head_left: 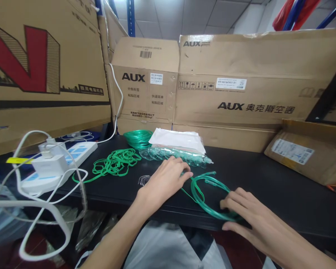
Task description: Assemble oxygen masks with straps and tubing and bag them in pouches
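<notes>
Tubing coil [195, 193], green, lower centre on black table [282, 186]
Left hand [165, 181] and right hand [249, 211] lie flat on it, unclenched, gripping nothing; cartons [235, 86] behind read "AUX"

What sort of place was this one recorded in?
Probably a storeroom or warehouse work corner: large AUX cardboard cartons stand behind the black table, a blue rack upright rises behind them, and green tubing lies coiled on the table.

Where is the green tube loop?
In the head view, the green tube loop lies on the black table, between the left hand and the right hand.
</notes>
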Tool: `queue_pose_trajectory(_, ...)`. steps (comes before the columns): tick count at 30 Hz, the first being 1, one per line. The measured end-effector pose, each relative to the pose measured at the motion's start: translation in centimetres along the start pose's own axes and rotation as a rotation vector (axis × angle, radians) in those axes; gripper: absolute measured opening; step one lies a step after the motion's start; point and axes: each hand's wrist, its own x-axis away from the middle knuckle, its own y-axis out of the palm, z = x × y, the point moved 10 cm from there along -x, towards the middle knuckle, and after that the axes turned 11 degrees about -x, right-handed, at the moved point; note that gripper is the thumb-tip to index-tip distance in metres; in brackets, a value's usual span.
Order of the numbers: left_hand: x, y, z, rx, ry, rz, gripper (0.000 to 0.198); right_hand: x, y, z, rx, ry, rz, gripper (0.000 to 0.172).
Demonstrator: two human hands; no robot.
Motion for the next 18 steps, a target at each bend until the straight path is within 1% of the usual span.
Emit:
queue_pose_trajectory(1, -0.1, 0.3, 0.0, -0.005, 0.007, -0.011, 0.03, -0.2, -0.3, -0.3, 0.012, -0.027, -0.016, 0.012)
queue_pose_trajectory(2, -0.1, 0.6, 0.0, -0.007, 0.014, -0.019, 0.03, -0.4, -0.9, -0.8, 0.03, -0.063, -0.016, 0.009)
queue_pose_trajectory(3, -0.2, 0.8, 0.0, -0.007, 0.019, -0.025, 0.03, -0.7, -1.9, -1.2, 0.057, -0.106, 0.002, 0.01)
queue_pose_trajectory(5, -0.3, 1.0, 0.0, -0.002, 0.028, -0.03, 0.031, -1.5, -4.6, -2.0, 0.151, -0.169, 0.101, 0.014)
queue_pose_trajectory(8, -0.2, 1.0, 0.0, 0.01, 0.032, -0.031, 0.031, -3.2, -8.8, -2.3, 0.356, -0.177, 0.286, 0.017)
queue_pose_trajectory(10, -0.1, 0.9, 0.1, 0.015, 0.032, -0.026, 0.031, -4.8, -10.0, -2.3, 0.428, -0.198, 0.311, 0.017)
queue_pose_trajectory(12, 0.0, 0.8, 0.1, 0.022, 0.034, -0.024, 0.031, -6.3, -10.7, -2.0, 0.439, -0.237, 0.331, 0.018)
queue_pose_trajectory(14, 0.0, 0.8, 0.1, 0.035, 0.031, -0.019, 0.032, -7.4, -11.6, -1.5, 0.389, -0.253, 0.387, 0.019)
queue_pose_trajectory(18, -0.1, 0.4, -0.4, 0.071, -0.019, 0.022, 0.039, -8.2, -13.7, -0.8, 0.235, -0.226, 0.508, 0.017)
